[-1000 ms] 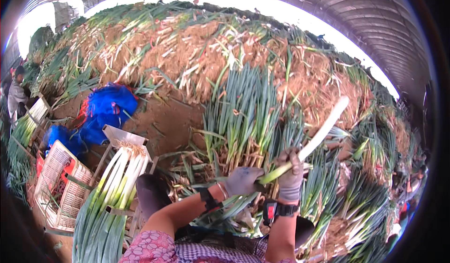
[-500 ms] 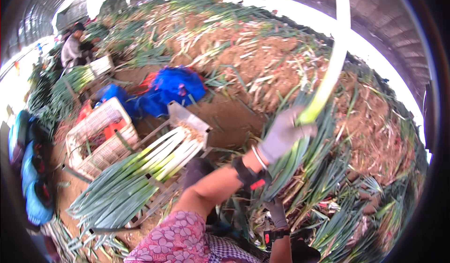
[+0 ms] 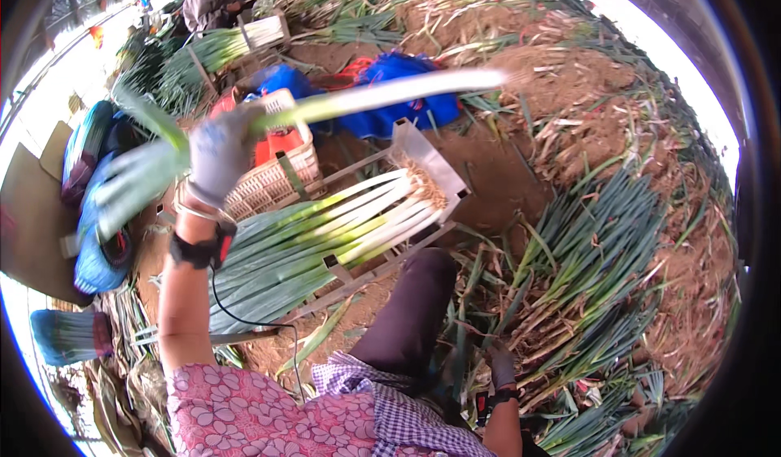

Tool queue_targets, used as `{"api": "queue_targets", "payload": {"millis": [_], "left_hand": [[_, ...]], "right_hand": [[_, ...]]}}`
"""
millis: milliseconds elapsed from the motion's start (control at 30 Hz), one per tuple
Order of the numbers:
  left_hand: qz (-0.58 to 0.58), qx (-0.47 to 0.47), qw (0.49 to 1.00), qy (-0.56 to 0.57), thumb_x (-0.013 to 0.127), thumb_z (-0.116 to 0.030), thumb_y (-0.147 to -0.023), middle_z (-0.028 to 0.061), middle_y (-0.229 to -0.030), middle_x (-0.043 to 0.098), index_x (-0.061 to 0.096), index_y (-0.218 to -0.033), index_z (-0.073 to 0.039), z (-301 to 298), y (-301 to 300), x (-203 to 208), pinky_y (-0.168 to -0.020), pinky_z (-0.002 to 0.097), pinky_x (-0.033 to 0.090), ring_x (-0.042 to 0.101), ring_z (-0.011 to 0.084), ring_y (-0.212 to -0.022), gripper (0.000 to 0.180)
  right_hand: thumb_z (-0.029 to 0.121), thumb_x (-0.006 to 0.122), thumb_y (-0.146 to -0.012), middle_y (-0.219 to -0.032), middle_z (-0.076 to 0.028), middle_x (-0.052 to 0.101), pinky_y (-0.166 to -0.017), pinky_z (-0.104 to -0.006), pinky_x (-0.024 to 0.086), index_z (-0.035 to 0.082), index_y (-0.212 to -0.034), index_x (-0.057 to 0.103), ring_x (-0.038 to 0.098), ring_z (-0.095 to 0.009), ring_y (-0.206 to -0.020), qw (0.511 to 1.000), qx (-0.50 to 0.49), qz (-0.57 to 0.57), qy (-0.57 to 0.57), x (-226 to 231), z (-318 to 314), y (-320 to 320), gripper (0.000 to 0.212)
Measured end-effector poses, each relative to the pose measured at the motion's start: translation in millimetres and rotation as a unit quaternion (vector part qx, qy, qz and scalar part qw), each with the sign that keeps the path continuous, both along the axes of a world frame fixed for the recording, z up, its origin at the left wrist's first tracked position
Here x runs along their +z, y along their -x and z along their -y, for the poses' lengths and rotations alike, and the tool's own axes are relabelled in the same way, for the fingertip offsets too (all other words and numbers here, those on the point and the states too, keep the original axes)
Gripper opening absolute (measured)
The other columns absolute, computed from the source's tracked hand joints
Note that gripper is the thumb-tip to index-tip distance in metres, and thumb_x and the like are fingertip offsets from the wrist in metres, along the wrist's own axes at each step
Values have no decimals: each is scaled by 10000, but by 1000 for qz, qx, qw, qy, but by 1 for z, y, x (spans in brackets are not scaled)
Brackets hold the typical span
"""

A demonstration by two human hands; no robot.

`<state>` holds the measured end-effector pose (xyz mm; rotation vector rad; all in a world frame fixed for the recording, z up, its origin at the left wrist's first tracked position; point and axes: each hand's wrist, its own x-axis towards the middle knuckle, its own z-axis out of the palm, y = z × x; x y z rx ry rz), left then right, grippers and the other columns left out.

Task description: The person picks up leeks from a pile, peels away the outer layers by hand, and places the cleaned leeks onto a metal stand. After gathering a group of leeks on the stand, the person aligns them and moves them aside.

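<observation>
My left hand (image 3: 220, 160), in a pale grey glove, is closed around a long green onion (image 3: 358, 99). The stalk lies nearly level, white end to the right and blurred leaves trailing left, above a basket and a rack. In the metal rack (image 3: 419, 148) below lies a row of green onions (image 3: 358, 217), with roots against the end plate and leaves to the left. At the lower right, my right hand (image 3: 500, 367), in a dark glove, is low at the edge of a heap of green onions (image 3: 594, 253). Its fingers are too small and dark to make out.
A cream plastic basket (image 3: 281, 176) with red material in it stands behind the rack. Blue netting (image 3: 399, 115) lies beyond. Wrapped blue bundles (image 3: 106, 221) line the left side. Another person (image 3: 207, 5) sits at the far left by a second rack (image 3: 277, 30) of onions.
My left hand has swung from the heap on the right to the left, carrying the green onion, which has gone from steep to nearly level. The view has shifted; my right hand stays low by the heap.
</observation>
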<state>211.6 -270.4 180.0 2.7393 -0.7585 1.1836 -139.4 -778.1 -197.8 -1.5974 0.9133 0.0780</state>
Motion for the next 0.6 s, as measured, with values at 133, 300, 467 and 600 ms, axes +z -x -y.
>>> {"api": "queue_targets", "payload": {"millis": [133,300,467,600], "left_hand": [[-142,143,976,-84,608,-171,-775,34,-783,576,583,-945,-176,-54,-21,-166,-635,404,451,585,242,-785,172],[-240,167,947,-133,559,-90,-748,77,-837,621,630,-923,-141,-32,-65,-249,-667,406,495,609,279,-813,195],[-256,158,948,-103,523,-116,-793,107,-800,605,597,-908,-94,-29,-96,-338,-625,414,483,602,287,-775,138],[-263,86,960,35,730,-288,-651,133,-920,613,593,-1005,-89,-35,-83,-353,-806,448,433,583,319,-873,428]], "right_hand": [[195,591,-823,-841,-22,606,-582,-252,437,42,-1092,620,574,-113,-697,991,116,-56,23,27,-28,-21,311],[213,598,-824,-812,-4,597,-576,-235,426,40,-1048,630,565,-104,-679,990,122,-70,8,35,-32,-26,285],[193,598,-853,-816,-9,622,-630,-272,480,26,-1083,622,593,-125,-716,931,245,-153,224,-4,-27,-4,285],[191,603,-860,-891,-9,654,-670,-288,501,43,-1147,611,606,-129,-770,889,352,39,290,-26,-33,17,323]]}}
